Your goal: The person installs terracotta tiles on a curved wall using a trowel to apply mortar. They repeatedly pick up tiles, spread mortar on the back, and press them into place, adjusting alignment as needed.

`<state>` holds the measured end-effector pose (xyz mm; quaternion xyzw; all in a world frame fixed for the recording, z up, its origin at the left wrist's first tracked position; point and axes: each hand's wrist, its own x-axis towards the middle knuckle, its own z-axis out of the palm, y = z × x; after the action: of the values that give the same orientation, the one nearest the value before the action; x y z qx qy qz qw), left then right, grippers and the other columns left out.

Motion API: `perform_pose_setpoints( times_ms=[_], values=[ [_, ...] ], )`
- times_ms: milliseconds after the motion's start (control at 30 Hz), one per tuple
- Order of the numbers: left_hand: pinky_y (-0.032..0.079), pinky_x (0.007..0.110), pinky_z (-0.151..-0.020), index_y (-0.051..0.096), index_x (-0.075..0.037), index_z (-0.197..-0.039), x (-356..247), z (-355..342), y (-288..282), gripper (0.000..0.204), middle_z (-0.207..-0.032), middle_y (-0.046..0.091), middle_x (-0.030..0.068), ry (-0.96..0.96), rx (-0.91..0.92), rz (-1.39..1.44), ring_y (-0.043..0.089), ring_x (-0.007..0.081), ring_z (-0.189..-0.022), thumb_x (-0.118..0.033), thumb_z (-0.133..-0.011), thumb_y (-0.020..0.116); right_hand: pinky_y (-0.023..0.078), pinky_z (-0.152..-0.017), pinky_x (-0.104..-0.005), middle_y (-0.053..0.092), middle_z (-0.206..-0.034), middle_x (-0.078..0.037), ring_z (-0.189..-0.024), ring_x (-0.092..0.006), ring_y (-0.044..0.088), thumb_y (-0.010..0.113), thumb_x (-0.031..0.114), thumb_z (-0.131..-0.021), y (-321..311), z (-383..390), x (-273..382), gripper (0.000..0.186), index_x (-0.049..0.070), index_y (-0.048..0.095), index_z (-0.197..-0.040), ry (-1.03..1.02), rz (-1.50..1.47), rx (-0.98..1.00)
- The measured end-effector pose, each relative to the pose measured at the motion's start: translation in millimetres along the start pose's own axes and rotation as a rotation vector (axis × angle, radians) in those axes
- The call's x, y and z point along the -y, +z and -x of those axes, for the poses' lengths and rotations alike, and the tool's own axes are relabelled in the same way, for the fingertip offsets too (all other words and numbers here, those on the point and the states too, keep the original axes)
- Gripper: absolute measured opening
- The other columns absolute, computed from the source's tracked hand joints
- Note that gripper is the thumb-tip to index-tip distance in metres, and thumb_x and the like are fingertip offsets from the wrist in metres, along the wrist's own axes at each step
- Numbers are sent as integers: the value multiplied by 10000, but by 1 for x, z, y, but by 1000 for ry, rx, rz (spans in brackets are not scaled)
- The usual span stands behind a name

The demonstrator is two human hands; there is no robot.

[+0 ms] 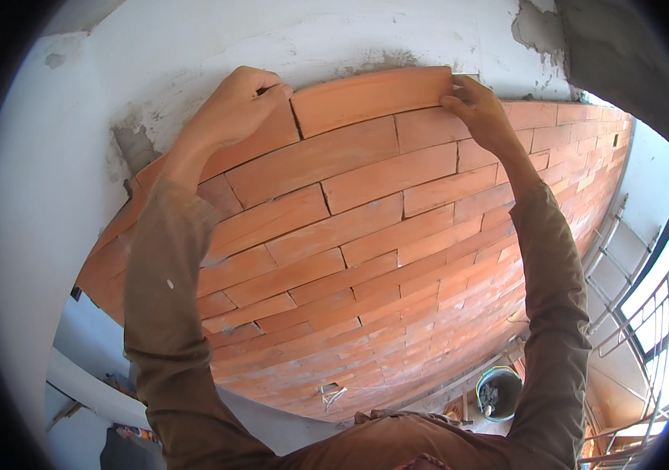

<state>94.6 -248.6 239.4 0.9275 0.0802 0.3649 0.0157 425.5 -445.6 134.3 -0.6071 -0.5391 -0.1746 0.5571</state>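
A long orange brick tile [373, 98] sits on the top course of the brick-clad wall, standing slightly proud of the plaster behind it. At its right end, my right hand [479, 110] grips the edge with bent fingers and thumb. My left hand [244, 110] is closed, its fingertips meeting at the tile's upper left corner, above the dark narrow joint with the neighbouring tile [268, 133]. Whether anything small is pinched in those left fingers is hidden. Below run staggered rows of similar tiles [366, 184], some with dark open joints.
White plaster [334, 35] with rough grey patches rises above the tiles. Far below, a bucket [499, 392] with grey contents stands at right. Wires [334, 395] poke from an opening low in the wall. Metal scaffold frames [624, 251] stand by the bright window [667, 274] at right.
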Motion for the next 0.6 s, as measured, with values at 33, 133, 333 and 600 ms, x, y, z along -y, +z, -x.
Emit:
perform_pose_setpoints(
  times_ms=[33, 133, 333, 600],
  values=[
    [400, 356, -582, 677, 4, -801, 1, -3, 0, 330, -612, 512, 26, -32, 32, -29, 460, 139, -589, -261, -985, 605, 498, -961, -397, 682, -1230, -195, -1145, -300, 641, 677, 379, -931, -2, -2, -2, 576, 29, 567, -1374, -9, 2, 12],
    [307, 355, -518, 625, -9, -733, -3, -4, -2, 384, -544, 364, -17, -70, 59, -57, 328, 115, -521, -277, -1004, 579, 494, -955, -396, 691, -1208, -195, -1132, -291, 642, 658, 415, -938, -4, -8, -2, 559, 13, 607, -1323, -24, 14, 21],
    [303, 352, -515, 631, 0, -757, -5, -1, 1, 380, -529, 346, -15, -71, 46, -39, 321, 113, -507, -262, -1019, 550, 493, -934, -401, 700, -1172, -205, -1100, -293, 644, 639, 469, -938, -4, -16, -2, 572, -23, 654, -1230, -14, 33, 23],
    [374, 357, -545, 691, 7, -877, 3, -3, 2, 346, -579, 484, 16, -66, 4, -7, 434, 127, -545, -280, -1015, 555, 496, -889, -395, 707, -1115, -211, -1032, -281, 651, 639, 482, -935, -5, -16, 3, 589, -57, 657, -1174, -39, 48, 13]
  ],
)
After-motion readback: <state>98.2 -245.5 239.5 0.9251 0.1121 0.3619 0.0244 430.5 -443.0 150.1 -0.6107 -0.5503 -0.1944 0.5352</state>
